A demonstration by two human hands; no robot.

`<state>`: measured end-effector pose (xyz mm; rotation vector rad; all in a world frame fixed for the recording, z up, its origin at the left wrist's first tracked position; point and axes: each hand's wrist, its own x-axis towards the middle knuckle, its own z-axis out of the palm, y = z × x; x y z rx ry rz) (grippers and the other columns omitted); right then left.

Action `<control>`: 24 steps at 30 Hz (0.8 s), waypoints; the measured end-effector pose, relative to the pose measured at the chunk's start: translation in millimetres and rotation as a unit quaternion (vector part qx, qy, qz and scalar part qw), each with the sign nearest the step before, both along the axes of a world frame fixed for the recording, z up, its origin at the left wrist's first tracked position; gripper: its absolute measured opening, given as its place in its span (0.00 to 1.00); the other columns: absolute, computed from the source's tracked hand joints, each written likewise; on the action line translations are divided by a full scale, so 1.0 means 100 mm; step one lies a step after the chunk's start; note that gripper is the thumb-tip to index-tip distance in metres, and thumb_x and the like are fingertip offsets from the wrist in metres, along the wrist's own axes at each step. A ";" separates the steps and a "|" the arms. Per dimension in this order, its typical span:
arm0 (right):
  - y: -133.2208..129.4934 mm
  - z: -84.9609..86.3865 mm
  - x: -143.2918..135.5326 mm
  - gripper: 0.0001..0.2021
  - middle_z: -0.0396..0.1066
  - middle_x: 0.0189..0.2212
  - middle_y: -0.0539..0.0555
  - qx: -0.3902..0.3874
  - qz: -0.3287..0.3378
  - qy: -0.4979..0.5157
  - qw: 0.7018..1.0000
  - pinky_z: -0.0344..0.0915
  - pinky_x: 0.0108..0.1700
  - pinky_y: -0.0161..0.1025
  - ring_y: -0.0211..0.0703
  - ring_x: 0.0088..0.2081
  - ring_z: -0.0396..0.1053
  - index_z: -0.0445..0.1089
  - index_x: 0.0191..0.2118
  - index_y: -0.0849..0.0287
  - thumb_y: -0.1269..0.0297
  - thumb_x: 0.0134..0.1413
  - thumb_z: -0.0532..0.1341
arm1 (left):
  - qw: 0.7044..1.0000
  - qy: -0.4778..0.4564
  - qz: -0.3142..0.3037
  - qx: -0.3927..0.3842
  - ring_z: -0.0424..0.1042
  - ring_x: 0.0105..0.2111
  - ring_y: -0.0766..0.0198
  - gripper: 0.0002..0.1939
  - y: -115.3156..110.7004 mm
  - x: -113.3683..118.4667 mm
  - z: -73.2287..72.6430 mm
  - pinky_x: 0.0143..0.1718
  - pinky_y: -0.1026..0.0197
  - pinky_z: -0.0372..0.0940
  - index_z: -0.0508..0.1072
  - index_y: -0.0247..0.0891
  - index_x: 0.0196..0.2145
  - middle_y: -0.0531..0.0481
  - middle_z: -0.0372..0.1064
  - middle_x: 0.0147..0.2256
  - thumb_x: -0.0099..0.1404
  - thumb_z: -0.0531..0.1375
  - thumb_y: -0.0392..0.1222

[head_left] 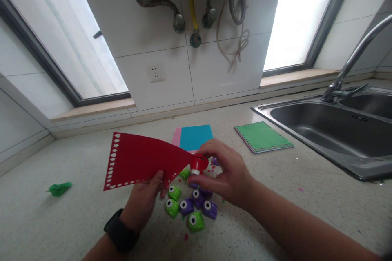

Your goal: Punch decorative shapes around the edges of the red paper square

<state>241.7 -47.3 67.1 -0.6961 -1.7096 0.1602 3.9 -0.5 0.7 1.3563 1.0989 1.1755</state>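
My left hand [147, 195] pinches the lower edge of a red paper sheet [141, 159], thumb on top. Cut-out hearts, stars and other small shapes line the sheet's left and lower edges. Between the thumb and fingers of my right hand [229, 171] is a red craft punch [197, 164] with a white button facing down. It meets the right corner of the sheet; whether paper sits in its slot is hidden. Below lie several green craft punches [196, 222] and several purple craft punches [210, 209], with star marks on their white buttons.
Blue paper [196, 137] over pink paper lies behind my hands. A stack of punched sheets, green paper [263, 136] on top, lies beside the steel sink [306, 130] with its faucet [352, 57]. A crumpled green scrap [59, 188] is at left. Tiny paper bits dot the counter.
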 end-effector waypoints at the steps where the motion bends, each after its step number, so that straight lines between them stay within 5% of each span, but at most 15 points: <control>1: 0.01 0.00 0.00 0.19 0.74 0.35 0.55 -0.011 -0.001 0.002 1.000 0.69 0.38 0.41 0.43 0.36 0.71 0.72 0.45 0.59 0.62 0.50 0.74 | 1.000 0.014 -0.009 -0.003 0.66 0.21 0.63 0.26 0.00 0.00 0.01 0.28 0.60 0.64 0.70 0.38 0.16 0.51 0.67 0.17 0.64 0.63 0.58; 12: 0.05 -0.05 -0.01 0.16 0.74 0.34 0.55 -0.109 -0.023 -0.005 0.994 0.68 0.36 0.40 0.42 0.33 0.70 0.73 0.43 0.60 0.61 0.50 0.73 | 0.988 0.157 -0.010 -0.009 0.69 0.29 0.58 0.30 0.00 -0.06 0.06 0.41 0.57 0.62 0.66 0.41 0.14 0.50 0.70 0.21 0.66 0.59 0.63; 17: 0.09 -0.10 -0.04 0.14 0.74 0.33 0.54 -0.251 0.027 0.058 0.966 0.69 0.37 0.42 0.42 0.33 0.70 0.74 0.40 0.59 0.59 0.51 0.72 | 0.997 0.068 -0.031 0.000 0.65 0.24 0.62 0.27 -0.03 0.00 0.09 0.35 0.59 0.62 0.64 0.40 0.15 0.53 0.64 0.18 0.66 0.61 0.57; 24: 0.14 -0.10 -0.07 0.15 0.76 0.32 0.52 -0.412 0.155 0.158 0.884 0.67 0.34 0.39 0.41 0.32 0.72 0.75 0.40 0.58 0.54 0.51 0.71 | 0.996 -0.069 -0.063 -0.014 0.59 0.20 0.69 0.12 -0.02 0.00 -0.01 0.22 0.65 0.56 0.72 0.38 0.31 0.57 0.66 0.22 0.63 0.67 0.48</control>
